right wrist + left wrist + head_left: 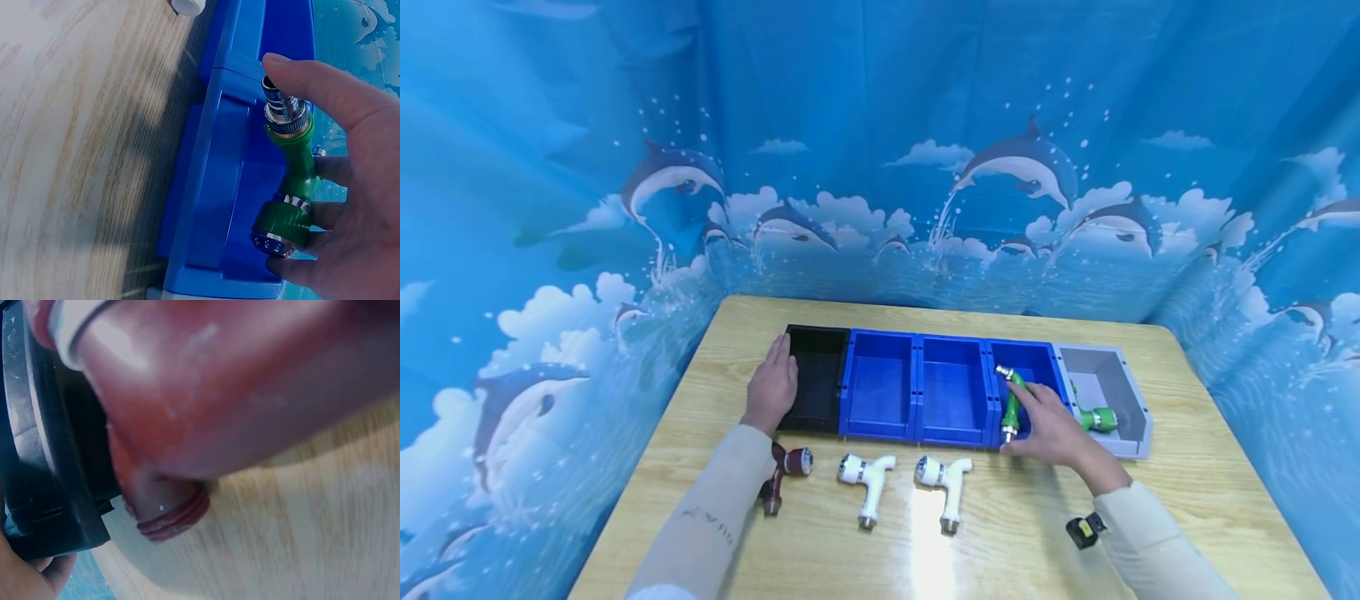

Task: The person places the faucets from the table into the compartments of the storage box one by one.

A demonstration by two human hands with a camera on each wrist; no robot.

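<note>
My right hand (pixel 1051 427) grips a green faucet (pixel 1011 412) with chrome ends, over the rightmost blue bin (pixel 1037 350). In the right wrist view the thumb lies at the chrome threaded end of the green faucet (pixel 300 165), the other fingers behind its body and knob. My left hand (pixel 771 387) rests along the left side of the black bin (pixel 815 417), fingers straight. Below that hand a dark red faucet (pixel 788 461) lies on the table, partly hidden by the sleeve; the left wrist view shows the dark red faucet (pixel 187 394) very close and blurred.
Two more blue bins (pixel 880 433) (pixel 953 435) join the black bin to the rightmost blue one. A grey bin (pixel 1138 417) at the right end holds another green faucet (pixel 1101 419). Two white faucets (pixel 872 487) (pixel 953 492) lie in front on the wooden table (pixel 1000 550).
</note>
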